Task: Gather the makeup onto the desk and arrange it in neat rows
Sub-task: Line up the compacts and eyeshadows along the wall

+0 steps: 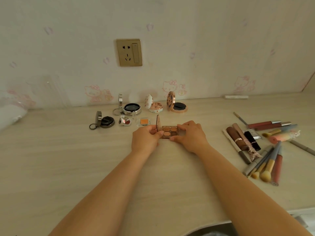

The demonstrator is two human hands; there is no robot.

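An open brown eyeshadow palette [169, 132] lies on the light wooden desk [68, 159], its lid standing upright. My left hand [145, 138] pinches its left end by the lid hinge. My right hand [190, 135] holds its right end with curled fingers. Behind it stand open compacts in two rows: a dark round one [107, 122], a small red one [125, 121], an orange pan [144, 121], a silver one [132, 108], a white floral one [154, 106] and a rose-gold one [179, 105].
A loose pile of lip glosses [267, 124], lipsticks [236, 137], pencils and makeup brushes [267, 165] lies at the right. A white tube [236, 97] lies by the wall. A wall socket [129, 52] sits above. The desk's front edge runs at lower right.
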